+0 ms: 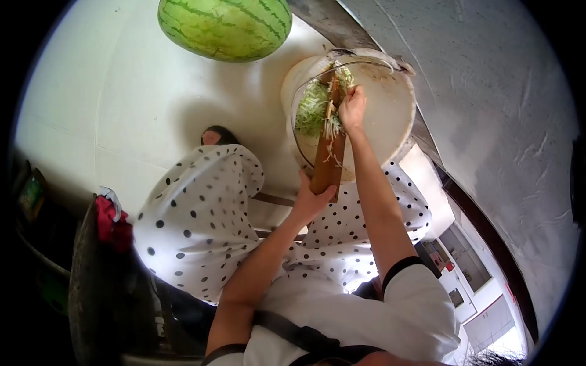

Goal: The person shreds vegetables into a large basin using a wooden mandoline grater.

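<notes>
A long brown wooden grater board [327, 163] slants into a large white bucket [410, 116], its near end close to my lap. My left hand [312, 198] is wrapped round that near end. Pale shreds cling to the board's face. My right hand [352, 110] is closed at the board's right side, over the bucket; what its fingers hold, if anything, is hidden. Green and white vegetable shreds [311, 107] lie in the bucket, left of the board. The bucket's thin wire handle crosses its rim.
A big striped watermelon [226, 27] sits on the pale floor [140, 91] beyond the bucket. A grey wall [482, 104] stands on the right. My knees in dotted trousers [189, 226] flank the bucket's near side. Red cloth [112, 222] hangs at the left.
</notes>
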A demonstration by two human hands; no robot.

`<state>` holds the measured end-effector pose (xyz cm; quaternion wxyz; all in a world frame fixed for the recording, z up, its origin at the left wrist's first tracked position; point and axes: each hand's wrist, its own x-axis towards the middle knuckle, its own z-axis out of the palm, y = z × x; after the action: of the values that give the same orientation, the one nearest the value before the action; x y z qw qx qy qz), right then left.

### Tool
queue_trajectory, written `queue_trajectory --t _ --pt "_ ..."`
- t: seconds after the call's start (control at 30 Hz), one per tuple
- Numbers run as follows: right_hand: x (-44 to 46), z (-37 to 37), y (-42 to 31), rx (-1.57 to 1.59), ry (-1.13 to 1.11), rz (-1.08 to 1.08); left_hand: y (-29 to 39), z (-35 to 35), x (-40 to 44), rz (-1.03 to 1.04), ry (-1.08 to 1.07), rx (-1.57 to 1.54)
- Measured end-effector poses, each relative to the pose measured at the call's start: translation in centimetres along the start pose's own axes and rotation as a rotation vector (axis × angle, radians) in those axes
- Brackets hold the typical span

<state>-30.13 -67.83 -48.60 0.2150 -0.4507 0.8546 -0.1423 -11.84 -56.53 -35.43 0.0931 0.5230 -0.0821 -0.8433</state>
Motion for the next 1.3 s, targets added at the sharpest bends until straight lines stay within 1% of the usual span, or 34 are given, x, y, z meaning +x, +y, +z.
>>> queue_trajectory --t 0.03,0.07,0.13,0.2,0.23,0.27,0.33,0.37,0.4,0.43,0.47,0.5,0.53,0.57,0.6,0.67,0.7,0.77,0.8,0.83,0.87,0.9,0.93,1.0,1.03,1.07,1.1,1.13,1.17,1.2,1.27,1.3 --pt "-1.5 -0.8 -0.7 -0.047 0.069 -0.159 -0.7 -0.2 0.5 0.069 -0.022 -0.01" --pt "-2.6 -1.7 -1.3 -0.005 -0.036 -0.009 -1.2 -0.5 1.4 0.149 -0.035 -0.024" --pt "-3.8 -0.9 -1.5 0.134 0.197 -0.237 -0.6 -0.4 1.7 0.15 -0.003 -0.031" --pt "-1.1 0.0 -1.0 -0.21 0.116 -0.104 -1.9 -0.3 0.1 0.077 0.018 -0.027" --pt "0.7 0.6 -1.0 -0.167 0.05 0.02 -1.8 -0.3 0.7 0.056 -0.002 -0.012" --pt "1.1 0.6 -0.8 -0.162 0.055 0.013 -1.4 -0.4 1.2 0.043 -0.025 0.004" --pt "0.3 0.3 0.6 -0.203 0.019 -0.14 0.0 -0.4 -0.2 0.025 -0.022 0.025" --pt "-2.0 -0.8 0.4 -0.079 0.001 -0.038 1.0 -0.4 0.0 0.026 -0.016 0.039" --pt "-3.1 -0.4 2.1 0.157 0.046 -0.049 1.1 -0.4 0.4 0.035 -0.013 0.033" --pt "-4.0 -0.5 2.2 0.392 0.089 -0.072 0.6 -0.6 0.4 0.081 -0.011 0.066" --pt "-3.8 -0.3 2.4 0.229 0.116 -0.074 -0.1 -0.6 0.5 0.122 -0.015 0.104" --pt "-3.4 -0.6 0.9 0.067 0.144 -0.073 -0.8 -0.5 0.5 0.106 -0.02 0.109" --pt "-1.6 -0.4 -0.3 -0.23 0.1 -0.078 -1.3 -0.4 0.6 0.104 -0.035 0.032" --pt "-0.3 0.5 -0.2 -0.238 0.116 -0.067 -1.1 -0.4 1.2 0.125 -0.043 -0.049" --pt "-0.1 0.5 -0.4 -0.234 0.12 -0.079 -0.2 -0.4 1.2 0.137 -0.04 -0.052" --pt "-2.1 -1.0 -0.2 -0.078 0.067 -0.085 1.5 -0.4 -0.3 -0.033 -0.033 -0.009" --pt "-2.6 -1.1 -0.7 -0.046 0.094 -0.111 1.0 -0.5 0.8 -0.001 -0.027 -0.011" --pt "-3.4 -1.2 -1.6 0.015 0.146 -0.165 -2.4 -0.6 2.0 0.261 -0.016 0.024" --pt "-3.1 -1.1 -1.1 -0.268 0.109 -0.102 -2.8 -0.7 1.2 0.23 -0.019 0.029" --pt "-2.0 -0.3 -0.3 -0.271 0.102 -0.092 -2.4 -0.6 1.1 0.13 -0.029 -0.009" --pt "0.3 0.9 0.4 -0.265 0.146 -0.057 -1.6 -0.5 1.6 0.053 -0.037 -0.047" --pt "1.4 1.5 0.0 -0.256 0.185 -0.02 -1.3 -0.6 1.7 0.061 -0.032 -0.046" --pt "0.2 1.0 0.2 -0.256 0.181 -0.011 -1.4 -0.7 1.1 0.033 -0.048 -0.064" --pt "-1.3 -0.7 0.3 -0.034 0.026 0.02 -1.3 -0.5 1.5 0.035 -0.076 -0.09" --pt "-1.5 -1.1 0.1 -0.038 0.026 0.014 -2.0 -0.4 1.6 0.117 -0.031 -0.026" --pt "-1.8 -1.0 -0.2 -0.078 0.052 -0.042 -2.8 -0.5 1.9 0.199 0.021 0.04" --pt "-2.2 -0.9 -0.4 -0.116 0.075 -0.092 -2.2 -0.6 1.9 0.196 0.029 0.039" --pt "-3.3 -1.2 -0.6 -0.162 0.096 -0.124 -1.4 -0.5 1.3 0.125 -0.005 -0.02" --pt "-1.3 -0.6 -1.3 -0.121 0.123 -0.071 -0.9 -0.5 0.9 0.062 -0.041 -0.074" --pt "0.1 0.0 -1.4 -0.117 0.129 -0.081 -0.6 -0.8 1.5 0.074 -0.041 -0.074" --pt "0.6 -0.7 -0.8 -0.04 0.074 0.015 -1.3 -0.8 1.3 -0.008 -0.073 -0.033" --pt "-1.5 0.1 2.3 0.125 0.122 0.037 -1.8 -0.5 0.8 0.0 -0.086 -0.028"
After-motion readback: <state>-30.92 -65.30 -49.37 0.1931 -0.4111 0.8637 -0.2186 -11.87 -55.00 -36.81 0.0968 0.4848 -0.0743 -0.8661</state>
